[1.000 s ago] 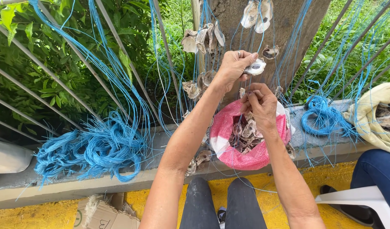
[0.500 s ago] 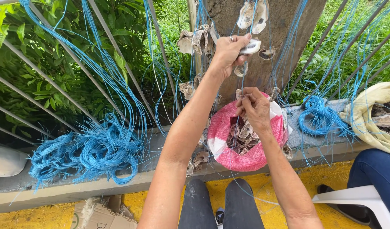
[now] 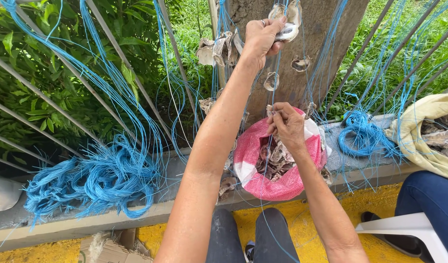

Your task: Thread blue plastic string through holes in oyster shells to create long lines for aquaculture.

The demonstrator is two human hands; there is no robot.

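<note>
From the head camera, the left hand [image 3: 261,36] is raised high against the concrete post [image 3: 321,53], fingers closed on an oyster shell [image 3: 287,33] strung on a blue string [image 3: 277,73]. The right hand [image 3: 286,125] sits lower, just above the pink mesh sack [image 3: 277,182], fingertips pinched on the same string beside a small shell; whether it also grips that shell is hard to tell. The sack, full of shells, rests on the concrete ledge [image 3: 165,195]. More shells hang along the post. To the left lies a big tangle of blue cord [image 3: 95,180] behind slanted metal bars [image 3: 112,34], with green bushes beyond. To the right sit a smaller blue coil [image 3: 362,134], a yellow sack [image 3: 428,131] of shells, another person's blue-trousered leg [image 3: 430,209] and a white plastic stool [image 3: 409,229].

Compared with half a second ago, the left hand has climbed further up the post with its shell, while the right hand stays over the sack.
</note>
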